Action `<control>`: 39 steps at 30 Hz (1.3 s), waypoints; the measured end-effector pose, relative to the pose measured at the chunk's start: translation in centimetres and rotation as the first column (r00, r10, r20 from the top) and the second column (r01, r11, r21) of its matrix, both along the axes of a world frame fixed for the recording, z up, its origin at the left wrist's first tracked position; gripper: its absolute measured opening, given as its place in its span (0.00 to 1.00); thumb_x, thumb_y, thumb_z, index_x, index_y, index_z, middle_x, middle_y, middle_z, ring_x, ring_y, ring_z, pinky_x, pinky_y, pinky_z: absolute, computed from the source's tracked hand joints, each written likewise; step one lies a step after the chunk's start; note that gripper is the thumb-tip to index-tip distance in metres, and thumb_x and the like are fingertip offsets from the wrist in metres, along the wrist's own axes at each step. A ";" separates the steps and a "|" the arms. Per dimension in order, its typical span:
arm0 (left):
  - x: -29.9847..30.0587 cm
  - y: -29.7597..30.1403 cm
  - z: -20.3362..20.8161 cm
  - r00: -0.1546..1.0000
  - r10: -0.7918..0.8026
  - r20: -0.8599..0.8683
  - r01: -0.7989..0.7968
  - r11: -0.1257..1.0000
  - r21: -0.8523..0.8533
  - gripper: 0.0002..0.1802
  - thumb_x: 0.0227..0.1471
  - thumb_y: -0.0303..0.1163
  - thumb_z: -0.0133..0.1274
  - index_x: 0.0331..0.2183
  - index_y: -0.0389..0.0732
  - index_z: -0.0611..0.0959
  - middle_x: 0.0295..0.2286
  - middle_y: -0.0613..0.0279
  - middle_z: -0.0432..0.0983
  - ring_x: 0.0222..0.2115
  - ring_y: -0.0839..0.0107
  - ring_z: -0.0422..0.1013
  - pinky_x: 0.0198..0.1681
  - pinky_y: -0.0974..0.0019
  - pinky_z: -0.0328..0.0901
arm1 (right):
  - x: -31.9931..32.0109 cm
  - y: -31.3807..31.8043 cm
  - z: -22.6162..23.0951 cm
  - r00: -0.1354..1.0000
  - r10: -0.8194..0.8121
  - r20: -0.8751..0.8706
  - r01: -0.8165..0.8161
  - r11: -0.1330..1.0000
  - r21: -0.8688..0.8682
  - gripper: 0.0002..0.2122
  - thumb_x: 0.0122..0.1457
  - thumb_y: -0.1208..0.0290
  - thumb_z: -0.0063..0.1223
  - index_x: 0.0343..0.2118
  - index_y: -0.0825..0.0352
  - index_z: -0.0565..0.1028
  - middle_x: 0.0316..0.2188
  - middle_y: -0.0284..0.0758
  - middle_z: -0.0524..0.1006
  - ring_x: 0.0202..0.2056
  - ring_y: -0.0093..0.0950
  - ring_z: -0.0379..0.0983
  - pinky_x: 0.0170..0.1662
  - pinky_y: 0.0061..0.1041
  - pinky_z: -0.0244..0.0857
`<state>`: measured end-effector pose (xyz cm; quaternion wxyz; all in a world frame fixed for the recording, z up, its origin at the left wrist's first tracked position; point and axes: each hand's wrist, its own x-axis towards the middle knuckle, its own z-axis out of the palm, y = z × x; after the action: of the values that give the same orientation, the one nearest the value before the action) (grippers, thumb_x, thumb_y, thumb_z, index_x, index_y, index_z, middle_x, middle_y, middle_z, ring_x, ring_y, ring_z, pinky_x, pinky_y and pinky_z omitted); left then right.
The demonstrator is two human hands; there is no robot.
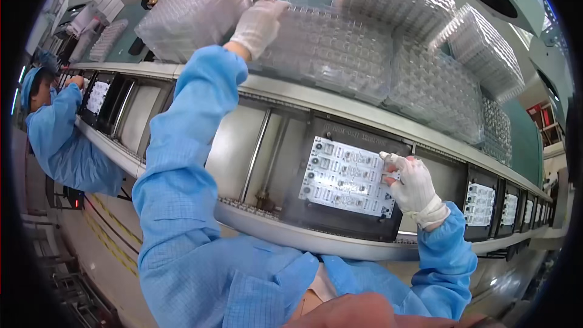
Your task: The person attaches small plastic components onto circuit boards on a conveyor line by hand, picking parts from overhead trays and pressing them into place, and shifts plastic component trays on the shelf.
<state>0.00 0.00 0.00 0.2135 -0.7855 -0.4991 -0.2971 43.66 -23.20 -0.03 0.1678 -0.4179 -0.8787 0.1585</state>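
My left hand (pixel 258 29), in a white glove with bare fingertips, reaches to the far-left corner of a stack of clear plastic trays (pixel 331 51) with many small pockets. Its fingers are drawn together at the tray's rim; whatever they pinch is too small to tell. My right hand (pixel 414 187), gloved alike, is at the right edge of a white circuit board panel (pixel 346 177). Its fingers are bent close together there, and what lies between them cannot be made out. The panel lies flat in a black carrier plate (pixel 358 226) on the conveyor.
The conveyor's metal rails (pixel 291 222) run across in front of me. More carriers with white panels (pixel 480 203) stand to the right. Other clear tray stacks (pixel 197 9) rise behind the line. At far left a co-worker in a blue sleeve (pixel 67 127) works at another panel (pixel 97 96).
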 end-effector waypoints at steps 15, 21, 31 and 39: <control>-5.2 -8.7 -0.7 0.988 0.058 -0.142 -0.090 0.968 -0.234 0.17 0.47 0.25 0.51 0.43 0.42 0.80 0.31 0.46 0.79 0.35 0.48 0.75 0.38 0.54 0.70 | 1.1 8.5 0.3 0.952 -0.298 -0.071 0.301 0.863 0.405 0.21 0.54 0.80 0.48 0.53 0.60 0.74 0.33 0.39 0.80 0.37 0.39 0.77 0.43 0.38 0.70; 0.2 -25.3 1.7 0.950 -0.161 0.268 0.231 0.939 -0.253 0.23 0.48 0.23 0.50 0.49 0.41 0.80 0.28 0.55 0.76 0.31 0.65 0.74 0.40 0.65 0.70 | 0.0 5.4 -1.4 0.796 -0.575 0.189 0.428 0.756 0.496 0.25 0.57 0.78 0.48 0.59 0.56 0.70 0.40 0.45 0.81 0.44 0.41 0.77 0.52 0.36 0.71; 10.7 -26.0 12.9 -0.234 -0.251 0.939 0.964 0.067 0.258 0.29 0.60 0.30 0.53 0.60 0.38 0.66 0.34 0.62 0.68 0.42 0.64 0.71 0.41 0.31 0.73 | 3.0 23.5 1.7 0.916 -0.399 0.046 0.282 0.720 0.634 0.21 0.55 0.74 0.49 0.54 0.59 0.73 0.34 0.42 0.80 0.40 0.43 0.76 0.49 0.42 0.69; 16.2 -26.8 13.5 -0.399 -0.216 0.891 0.917 -0.093 0.388 0.22 0.59 0.27 0.52 0.55 0.39 0.70 0.32 0.58 0.70 0.38 0.59 0.73 0.42 0.37 0.74 | 0.1 12.1 0.2 0.992 -0.108 -0.068 0.128 0.802 0.583 0.25 0.51 0.84 0.52 0.53 0.57 0.75 0.28 0.35 0.78 0.34 0.35 0.75 0.44 0.36 0.67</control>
<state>16.16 -26.82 13.53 -0.6276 -0.5851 0.0899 -0.5057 43.80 -11.08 0.17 0.3118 -0.3971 -0.8542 -0.1244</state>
